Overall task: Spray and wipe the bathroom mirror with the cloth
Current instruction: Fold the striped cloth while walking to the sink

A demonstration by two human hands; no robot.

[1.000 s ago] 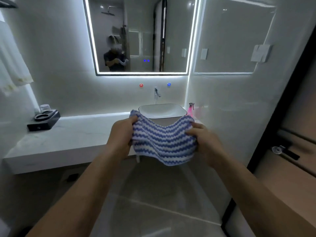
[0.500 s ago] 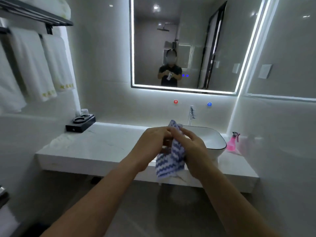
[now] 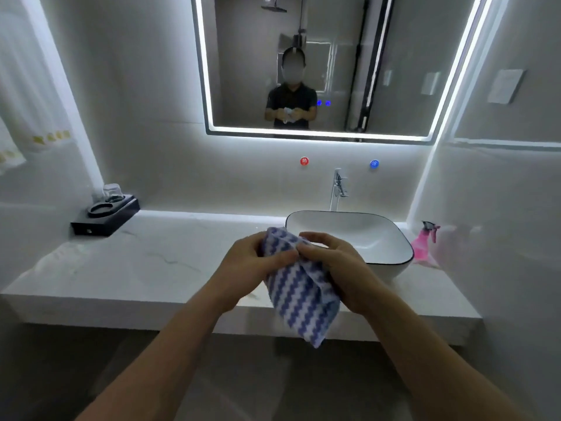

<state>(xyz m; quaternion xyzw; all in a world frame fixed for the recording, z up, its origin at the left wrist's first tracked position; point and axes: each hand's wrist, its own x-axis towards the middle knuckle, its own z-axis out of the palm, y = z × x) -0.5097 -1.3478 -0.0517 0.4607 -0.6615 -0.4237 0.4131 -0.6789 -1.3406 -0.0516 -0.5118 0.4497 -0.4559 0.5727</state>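
A blue-and-white striped cloth [image 3: 299,302] hangs folded between both hands in front of the counter edge. My left hand [image 3: 249,268] grips its upper left part and my right hand [image 3: 334,268] pinches it from the right, the fingertips of both meeting at the top. The lit-edged mirror [image 3: 334,71] hangs on the wall above the basin and reflects a person holding the cloth. A pink spray bottle [image 3: 425,244] stands on the counter at the far right, against the side wall, out of both hands.
A white basin [image 3: 364,235] with a chrome tap [image 3: 338,186] sits on the marble counter [image 3: 136,262]. A black tray with a glass [image 3: 106,212] stands at the counter's left end. White towels [image 3: 27,117] hang on the left wall.
The cloth, first stretched wide between my hands, has been gathered and folded into a narrower hanging bundle. The view has come closer to the counter and the mirror.
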